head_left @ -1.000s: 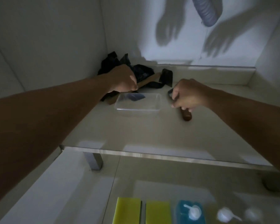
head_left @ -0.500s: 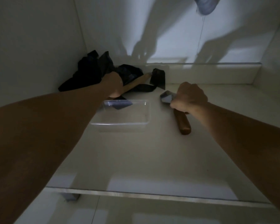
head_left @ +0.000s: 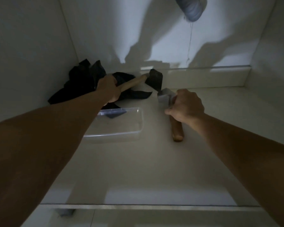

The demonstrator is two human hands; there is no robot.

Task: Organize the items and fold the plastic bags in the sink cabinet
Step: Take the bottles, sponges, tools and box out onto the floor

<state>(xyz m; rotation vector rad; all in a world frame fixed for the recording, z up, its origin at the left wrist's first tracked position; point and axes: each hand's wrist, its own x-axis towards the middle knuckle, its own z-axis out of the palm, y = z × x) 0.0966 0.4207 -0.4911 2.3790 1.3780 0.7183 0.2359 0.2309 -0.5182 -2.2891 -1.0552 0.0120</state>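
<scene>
Left hand [head_left: 109, 90]: fingers curled tight round a pale, smooth wooden handle [head_left: 132, 84], gripped near its lower end. Handle round in section, angled up toward the back wall, ending in a dark, wedge-shaped head [head_left: 154, 78] of dull metal, close to the back edge of the cabinet floor [head_left: 138, 164].

Right hand [head_left: 184, 106]: fingers closed in a fist round a second tool, just below its grey, faceted metal head [head_left: 164, 97]. Darker brown handle [head_left: 177, 131], cylindrical with a rounded butt, pointing toward the front edge; contact with the floor not clear.

Beneath and behind the left hand: crumpled black plastic bags [head_left: 82, 82], thin, creased, matt, heaped in the back left corner, with flat strips trailing out under the pale handle. One dark scrap seen through the far side of a clear plastic tray [head_left: 120, 124]: shallow, rectangular, rounded corners, glossy rim, lying left of centre, just beside the left forearm.

Cabinet floor smooth, pale, slightly glossy, edged with a metal strip at the front. Walls plain and white. Overhead, at the top edge, a ribbed grey hose [head_left: 193, 8].
</scene>
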